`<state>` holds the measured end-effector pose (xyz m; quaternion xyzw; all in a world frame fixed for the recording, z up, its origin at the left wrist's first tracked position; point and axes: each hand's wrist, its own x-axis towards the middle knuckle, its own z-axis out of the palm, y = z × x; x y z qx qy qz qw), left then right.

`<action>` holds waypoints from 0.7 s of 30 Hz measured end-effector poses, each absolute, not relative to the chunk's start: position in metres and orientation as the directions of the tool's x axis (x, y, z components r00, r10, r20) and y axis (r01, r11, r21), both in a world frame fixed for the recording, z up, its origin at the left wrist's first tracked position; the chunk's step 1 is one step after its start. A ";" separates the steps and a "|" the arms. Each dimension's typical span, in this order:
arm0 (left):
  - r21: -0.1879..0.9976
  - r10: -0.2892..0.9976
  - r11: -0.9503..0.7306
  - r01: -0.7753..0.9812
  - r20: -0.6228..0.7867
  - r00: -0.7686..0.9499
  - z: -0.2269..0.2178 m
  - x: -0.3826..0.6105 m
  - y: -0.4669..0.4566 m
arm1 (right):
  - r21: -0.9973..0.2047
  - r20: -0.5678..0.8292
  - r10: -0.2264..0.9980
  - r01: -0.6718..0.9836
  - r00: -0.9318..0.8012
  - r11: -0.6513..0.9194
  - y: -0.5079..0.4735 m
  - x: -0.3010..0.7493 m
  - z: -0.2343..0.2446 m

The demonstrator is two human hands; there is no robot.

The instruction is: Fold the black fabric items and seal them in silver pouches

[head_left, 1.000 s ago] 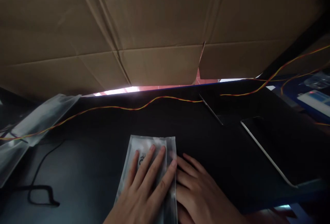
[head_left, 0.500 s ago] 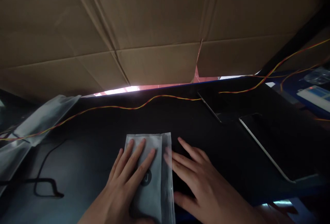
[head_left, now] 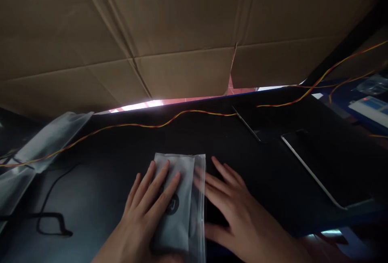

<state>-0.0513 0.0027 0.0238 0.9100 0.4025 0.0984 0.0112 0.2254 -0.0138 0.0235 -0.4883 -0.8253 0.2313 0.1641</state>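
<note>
A frosted plastic zip pouch (head_left: 182,230) with a dark round logo lies flat on the black tabletop (head_left: 121,146). My left hand (head_left: 145,210) rests flat across its left part, fingers spread over the frosted face. Along the pouch's right side runs a clear strip with a zip-like edge. Two fingertips of my right hand (head_left: 236,206) show blurred through this strip, so they seem to be beneath it. The right thumb is by the pouch's edge, and the other fingers are stretched out over the table. What the pouch contains cannot be made out.
Two dark, flat devices, a smaller one (head_left: 254,123) and a larger one (head_left: 324,166), lie to the right. A red-and-yellow twisted wire (head_left: 194,112) crosses the back. Frosted bags (head_left: 57,139) and a thin black looped item (head_left: 51,214) lie left. Cardboard (head_left: 182,20) stands behind.
The pouch has shifted slightly right and away from me. My left hand has slid a little left relative to it. My right fingertips remain at the clear strip.
</note>
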 end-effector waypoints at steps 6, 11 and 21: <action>0.109 0.728 -0.684 0.721 0.164 0.666 0.021 -0.042 0.001 | -0.440 0.085 0.925 0.820 -0.369 0.368 -0.017 0.215 0.013; 0.015 0.681 -0.711 0.703 0.261 0.684 0.025 -0.047 0.000 | -0.461 0.205 0.936 0.815 -0.288 0.352 -0.021 0.210 0.012; 0.228 0.502 -0.865 0.448 0.417 0.757 0.027 -0.042 -0.020 | -0.665 0.366 0.840 0.519 -0.400 0.537 -0.048 0.233 0.025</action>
